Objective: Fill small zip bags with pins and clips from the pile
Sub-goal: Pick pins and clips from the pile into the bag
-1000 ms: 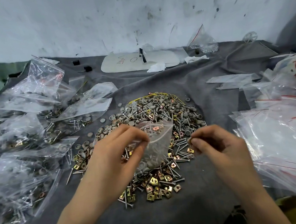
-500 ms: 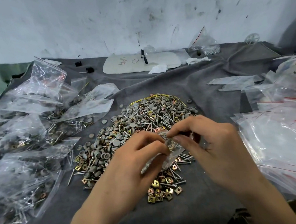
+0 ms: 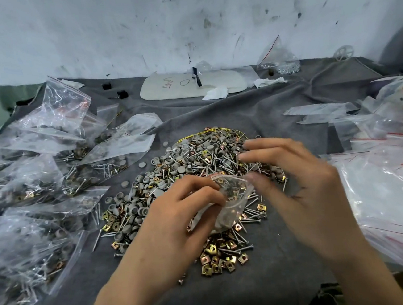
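Grey cloth (image 3: 241,114), brass-yellow clips (image 3: 218,261)

Pile (image 3: 196,157) centre on cloth (image 3: 234,294); filled bags (image 3: 37,173) left of it; empty bags (image 3: 384,196) right; pad (image 3: 177,88) behind

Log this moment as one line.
left hand: pinches small zip bag at its mouth | right hand: spread, blurred, over pile | contents: some clips
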Tool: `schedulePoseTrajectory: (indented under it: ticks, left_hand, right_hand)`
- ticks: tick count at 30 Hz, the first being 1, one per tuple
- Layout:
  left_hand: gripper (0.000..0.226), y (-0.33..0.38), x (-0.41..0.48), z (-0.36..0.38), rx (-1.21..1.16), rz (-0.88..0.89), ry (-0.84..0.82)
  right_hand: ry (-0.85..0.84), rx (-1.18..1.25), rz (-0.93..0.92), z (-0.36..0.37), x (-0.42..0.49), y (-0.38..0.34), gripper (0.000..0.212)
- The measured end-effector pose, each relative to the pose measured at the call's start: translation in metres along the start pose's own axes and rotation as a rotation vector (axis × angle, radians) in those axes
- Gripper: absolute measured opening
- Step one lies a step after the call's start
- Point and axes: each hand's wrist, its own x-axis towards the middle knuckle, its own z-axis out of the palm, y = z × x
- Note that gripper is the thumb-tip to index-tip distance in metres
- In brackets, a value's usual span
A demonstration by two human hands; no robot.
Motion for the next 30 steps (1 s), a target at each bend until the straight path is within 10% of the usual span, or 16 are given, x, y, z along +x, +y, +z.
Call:
schedulePoseTrajectory:
  ticks: [4,10,21,26,30]
  left_hand:
    - [0.014,-0.004,-0.002,-0.004,0.005,-0.051,0.053]
    - [0.006,-0.011,-0.002,-0.006,-0.006,-0.104,0.168]
    - [0.02,-0.021,-0.001,-0.011,0.002,-0.192,0.196]
    - [0.007,-0.016,-0.001,-0.012,0.005,-0.144,0.174]
    - [0.006,-0.012,-0.003,-0.011,0.003,-0.094,0.154]
  right_hand:
    - [0.225,0.145,0.232,0.007,-0.016,0.028,0.021]
    - [-0.411,-0.181,0.385,0.065,-0.062,0.073,0.014]
    - [-0.511,-0.333,0.309,0.068,-0.072,0.079,0.024]
    - [-0.319,-0.296,0.252,0.064,-0.069,0.074,0.008]
    - [0.034,0.225,0.483,0.041,-0.048,0.053,0.015]
